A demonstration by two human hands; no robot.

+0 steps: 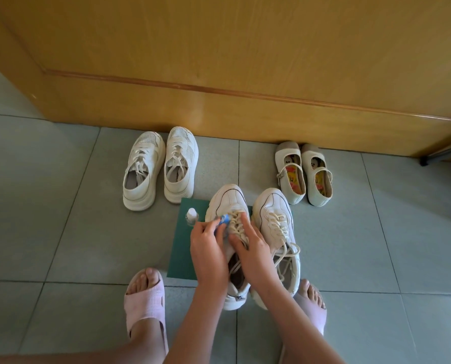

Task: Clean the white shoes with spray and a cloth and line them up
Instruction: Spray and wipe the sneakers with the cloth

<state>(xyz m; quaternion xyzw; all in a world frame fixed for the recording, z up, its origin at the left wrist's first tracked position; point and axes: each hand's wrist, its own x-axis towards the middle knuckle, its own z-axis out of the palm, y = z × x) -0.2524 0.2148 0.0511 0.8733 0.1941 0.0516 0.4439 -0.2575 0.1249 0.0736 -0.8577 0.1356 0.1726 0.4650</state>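
Two white lace-up sneakers stand side by side on a green mat [182, 248]. My left hand [206, 240] pinches a blue and white cloth [224, 220] against the laces of the left sneaker [228, 199]. My right hand [248, 241] lies on the same shoe's laces and tongue, fingers spread. The right sneaker [275, 219] sits untouched beside it with loose laces. A small clear spray bottle [192, 216] with a white cap stands upright on the mat, just left of my left hand.
A second pair of white sneakers [160, 166] stands at the back left near a wooden door [245, 61]. A small pair of cream strap shoes [304, 174] stands at the back right. My feet in pink slippers [145, 303] flank the mat on grey floor tiles.
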